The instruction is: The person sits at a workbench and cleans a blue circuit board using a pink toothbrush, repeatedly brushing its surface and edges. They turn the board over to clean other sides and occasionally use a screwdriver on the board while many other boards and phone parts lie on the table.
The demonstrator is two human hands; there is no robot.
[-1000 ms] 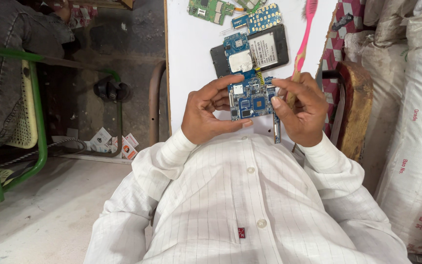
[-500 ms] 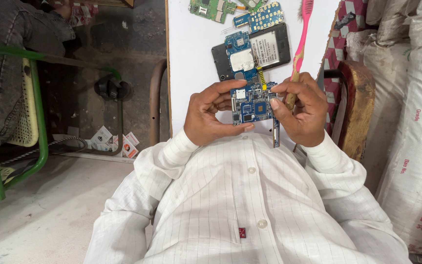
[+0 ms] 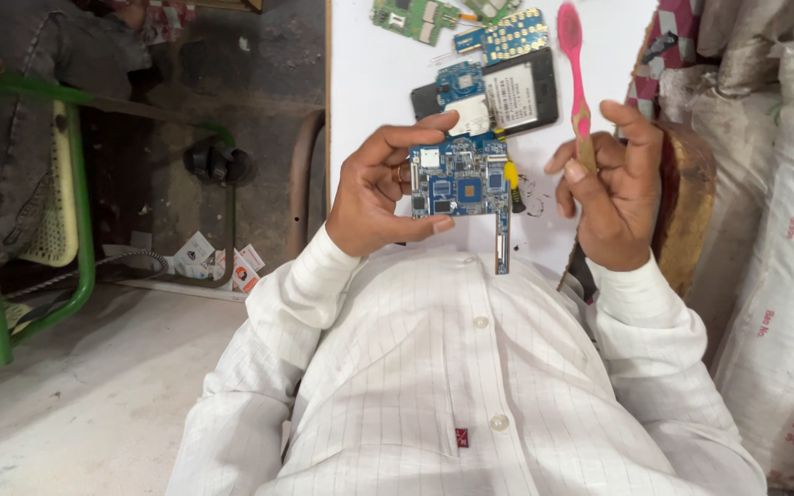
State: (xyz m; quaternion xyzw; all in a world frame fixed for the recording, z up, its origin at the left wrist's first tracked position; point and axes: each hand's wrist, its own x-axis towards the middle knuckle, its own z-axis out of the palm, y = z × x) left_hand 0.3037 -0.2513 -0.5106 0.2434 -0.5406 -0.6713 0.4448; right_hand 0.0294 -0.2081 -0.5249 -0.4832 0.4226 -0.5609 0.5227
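The left hand [image 3: 379, 193] is raised over the white table [image 3: 369, 92], fingers and thumb clamped on the left edge of a blue circuit board [image 3: 459, 179], held flat towards the face. Right of the board, the right hand [image 3: 610, 188] curls its fingers round the handle of a pink toothbrush [image 3: 573, 64], bristles pointing away. Just beyond the board lies a black phone body [image 3: 507, 92]; further off lie green boards [image 3: 411, 16]. White sacks [image 3: 783, 276] crowd the table's right side.

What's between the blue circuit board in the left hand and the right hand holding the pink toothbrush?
In the head view, a yellow-handled screwdriver lies there on the white table, beside the blue circuit board in the left hand; the right hand holds the pink toothbrush.
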